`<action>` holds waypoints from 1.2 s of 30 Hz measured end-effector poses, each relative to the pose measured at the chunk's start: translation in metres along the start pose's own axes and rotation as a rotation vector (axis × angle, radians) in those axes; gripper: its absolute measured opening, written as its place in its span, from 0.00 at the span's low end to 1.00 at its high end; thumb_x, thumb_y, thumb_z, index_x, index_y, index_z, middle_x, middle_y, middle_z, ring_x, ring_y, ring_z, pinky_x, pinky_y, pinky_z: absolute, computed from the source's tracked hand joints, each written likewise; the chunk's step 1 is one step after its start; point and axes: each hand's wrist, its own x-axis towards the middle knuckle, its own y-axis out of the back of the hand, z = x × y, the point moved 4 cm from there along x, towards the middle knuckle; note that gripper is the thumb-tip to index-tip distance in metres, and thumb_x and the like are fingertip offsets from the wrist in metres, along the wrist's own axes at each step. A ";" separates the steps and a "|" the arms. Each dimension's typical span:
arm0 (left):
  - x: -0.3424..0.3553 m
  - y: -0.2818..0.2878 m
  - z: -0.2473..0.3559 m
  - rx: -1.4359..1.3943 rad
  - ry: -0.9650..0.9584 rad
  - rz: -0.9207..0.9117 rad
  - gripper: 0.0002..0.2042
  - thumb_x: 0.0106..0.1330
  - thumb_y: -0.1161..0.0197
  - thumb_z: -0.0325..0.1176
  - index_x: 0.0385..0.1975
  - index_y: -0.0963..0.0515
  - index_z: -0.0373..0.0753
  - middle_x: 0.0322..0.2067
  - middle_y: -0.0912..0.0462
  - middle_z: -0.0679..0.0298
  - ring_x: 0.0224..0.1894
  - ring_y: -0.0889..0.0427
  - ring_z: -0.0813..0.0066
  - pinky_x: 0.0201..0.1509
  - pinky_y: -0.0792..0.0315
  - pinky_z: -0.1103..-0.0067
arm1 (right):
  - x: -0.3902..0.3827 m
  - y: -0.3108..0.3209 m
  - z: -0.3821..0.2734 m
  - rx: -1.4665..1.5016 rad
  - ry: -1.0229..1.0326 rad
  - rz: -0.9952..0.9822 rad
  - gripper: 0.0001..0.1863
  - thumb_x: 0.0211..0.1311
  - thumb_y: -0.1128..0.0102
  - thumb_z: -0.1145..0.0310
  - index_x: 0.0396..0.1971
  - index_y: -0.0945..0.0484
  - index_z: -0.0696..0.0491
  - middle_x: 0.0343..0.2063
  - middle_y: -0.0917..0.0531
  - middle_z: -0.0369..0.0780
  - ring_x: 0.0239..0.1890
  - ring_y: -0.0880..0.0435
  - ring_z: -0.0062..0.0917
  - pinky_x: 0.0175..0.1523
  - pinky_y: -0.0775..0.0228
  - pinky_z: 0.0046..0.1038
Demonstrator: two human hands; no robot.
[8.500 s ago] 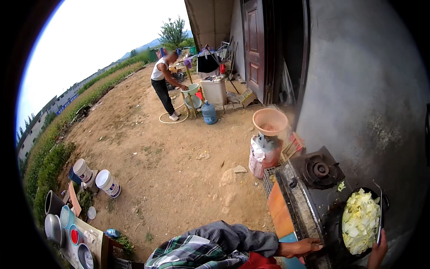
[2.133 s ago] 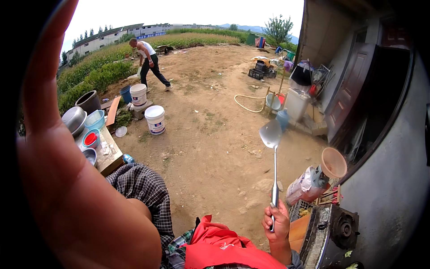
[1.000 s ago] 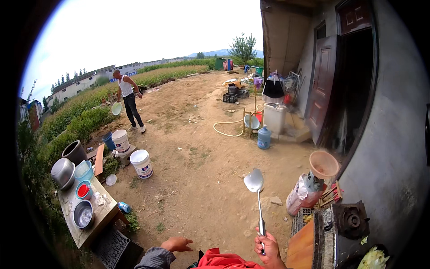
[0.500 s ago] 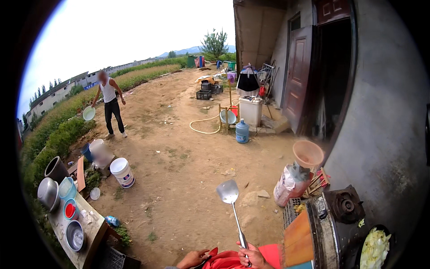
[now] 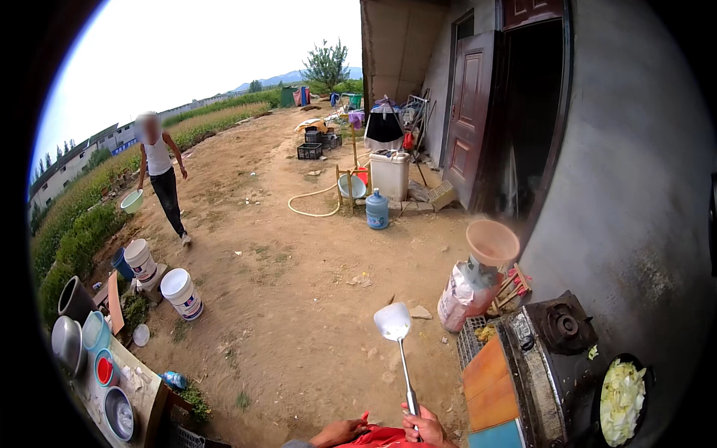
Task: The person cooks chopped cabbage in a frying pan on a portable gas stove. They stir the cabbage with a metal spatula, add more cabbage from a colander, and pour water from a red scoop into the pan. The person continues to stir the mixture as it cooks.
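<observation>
Taking clock directions from your right hand (image 5: 423, 427), you have your fingers wrapped round the handle of the metal spatula (image 5: 393, 322); it rises from your grip with the broad blade uppermost, leaning toward a point between 11 and 12 o'clock. Your left hand (image 5: 340, 433) is at 9 o'clock, low at the bottom edge of the view, its fingertips at the red cloth (image 5: 381, 437) across your front; you cannot tell from here whether those fingers pinch the fabric or merely rest against it. At 3 o'clock, well apart from the spatula, the dark pan (image 5: 649, 385) holds a heap of chopped pale-green leaves (image 5: 621, 403). At 2 o'clock you have the black burner (image 5: 565, 325), with a leaf scrap (image 5: 593, 352) just beside it. Nearer, at about 1 o'clock, stands a grey plastic crate (image 5: 469, 345), and beyond it a whitish bag (image 5: 455, 299) with a pinkish basket (image 5: 493, 243) above. A blue water jug (image 5: 377, 210) sits far off, just short of 12 o'clock. Between 10 and 11, another person (image 5: 158, 163) carries a pale green basin (image 5: 132, 201) in one hand. At 10 o'clock is a white bucket (image 5: 181, 293); at 9 o'clock, a low table (image 5: 153, 388) bears several bowls.
</observation>
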 end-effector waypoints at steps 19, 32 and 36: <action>-0.046 0.022 0.141 0.374 0.256 0.025 0.25 0.65 0.50 0.49 0.58 0.36 0.41 0.47 0.24 0.50 0.50 0.25 0.59 0.52 0.32 0.73 | 0.010 -0.009 0.007 0.110 -0.091 -0.030 0.19 0.62 0.49 0.69 0.51 0.39 0.54 0.21 0.34 0.33 0.14 0.38 0.14 0.18 0.42 0.20; -0.036 0.089 0.181 0.557 0.275 0.173 0.24 0.64 0.46 0.46 0.57 0.34 0.40 0.45 0.22 0.52 0.48 0.23 0.62 0.49 0.30 0.74 | 0.047 0.023 0.008 0.042 -0.103 0.139 0.13 0.63 0.52 0.70 0.46 0.37 0.51 0.18 0.34 0.33 0.12 0.40 0.13 0.14 0.47 0.18; -0.018 0.020 0.150 0.476 0.142 -0.044 0.24 0.64 0.46 0.43 0.57 0.35 0.38 0.46 0.23 0.54 0.46 0.23 0.63 0.51 0.31 0.74 | 0.045 0.021 0.044 0.040 -0.262 0.078 0.11 0.63 0.53 0.71 0.46 0.37 0.51 0.19 0.34 0.33 0.15 0.39 0.15 0.18 0.45 0.19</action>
